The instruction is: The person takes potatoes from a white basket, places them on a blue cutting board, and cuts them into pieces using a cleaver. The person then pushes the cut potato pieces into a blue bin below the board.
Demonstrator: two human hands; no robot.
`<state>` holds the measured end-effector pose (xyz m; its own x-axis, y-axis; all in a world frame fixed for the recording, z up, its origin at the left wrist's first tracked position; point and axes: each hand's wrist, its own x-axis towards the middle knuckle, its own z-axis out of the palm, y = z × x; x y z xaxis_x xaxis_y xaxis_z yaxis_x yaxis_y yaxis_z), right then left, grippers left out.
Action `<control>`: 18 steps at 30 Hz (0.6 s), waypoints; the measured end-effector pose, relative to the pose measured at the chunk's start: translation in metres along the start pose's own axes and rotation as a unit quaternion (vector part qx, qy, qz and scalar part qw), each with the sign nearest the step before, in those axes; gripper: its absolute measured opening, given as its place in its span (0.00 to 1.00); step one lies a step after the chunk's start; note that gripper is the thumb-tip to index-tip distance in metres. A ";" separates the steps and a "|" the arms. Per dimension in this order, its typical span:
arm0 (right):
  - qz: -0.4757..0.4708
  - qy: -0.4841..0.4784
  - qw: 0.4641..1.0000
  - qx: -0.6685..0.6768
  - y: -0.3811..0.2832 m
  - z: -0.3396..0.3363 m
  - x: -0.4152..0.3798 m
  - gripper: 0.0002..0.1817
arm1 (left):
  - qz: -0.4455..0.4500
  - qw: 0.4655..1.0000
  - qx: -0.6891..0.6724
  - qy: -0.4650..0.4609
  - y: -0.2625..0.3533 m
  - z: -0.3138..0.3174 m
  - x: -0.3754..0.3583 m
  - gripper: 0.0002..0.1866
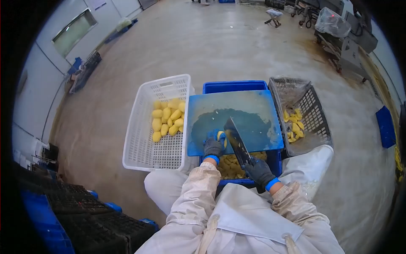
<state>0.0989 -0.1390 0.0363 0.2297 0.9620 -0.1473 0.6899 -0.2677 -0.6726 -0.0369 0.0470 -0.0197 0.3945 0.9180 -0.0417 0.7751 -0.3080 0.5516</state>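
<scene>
While no writing is readable, right hand (pixel 259 170) grips cleaver (pixel 236 142); left hand (pixel 213 147) pinches potato (pixel 220 136).

A pale, stained concrete floor (pixel 220 46) carries everything. Directly on it stand a white perforated basket (pixel 144 144), a blue crate (pixel 234 86) just beside it and a dark mesh basket (pixel 315 114) on the crate's other side. A blue cutting board (pixel 230 106) lies across the crate.
</scene>
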 end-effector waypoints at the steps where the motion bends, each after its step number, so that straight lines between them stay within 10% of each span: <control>1: 0.073 -0.032 0.994 0.077 -0.014 -0.007 -0.002 0.21 | -0.018 1.000 0.002 0.016 -0.006 -0.001 0.000 0.29; 4: 0.077 -0.037 0.996 0.026 -0.007 0.012 0.001 0.20 | -0.064 0.995 0.077 0.018 -0.006 -0.013 -0.007 0.26; 7: -0.225 -0.006 0.961 -0.162 0.011 0.026 0.012 0.18 | 0.049 0.995 0.076 0.034 -0.076 0.033 0.018 0.22; 8: -0.040 -0.059 0.997 0.039 0.018 0.041 0.020 0.16 | 0.127 0.984 0.127 0.015 -0.053 0.002 0.005 0.23; 9: 0.065 -0.101 0.990 0.070 -0.002 0.024 0.015 0.21 | 0.008 0.999 0.038 0.000 -0.034 -0.007 0.007 0.22; 10: 0.034 -0.112 0.991 0.059 -0.022 0.003 0.010 0.22 | -0.115 0.992 -0.051 -0.024 -0.026 -0.009 0.007 0.22; 16: 0.038 -0.043 0.997 -0.058 -0.018 -0.013 -0.006 0.23 | 0.020 0.990 -0.123 -0.061 -0.025 0.026 0.011 0.23; 18: 0.055 -0.035 0.998 -0.012 -0.014 -0.014 -0.011 0.21 | 0.129 0.983 0.123 -0.050 -0.009 0.015 0.004 0.24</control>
<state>0.0967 -0.1467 0.0575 0.2562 0.9281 -0.2701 0.6795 -0.3716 -0.6326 -0.0353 0.0496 -0.0373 0.6306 0.7760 -0.0149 0.7337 -0.5897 0.3375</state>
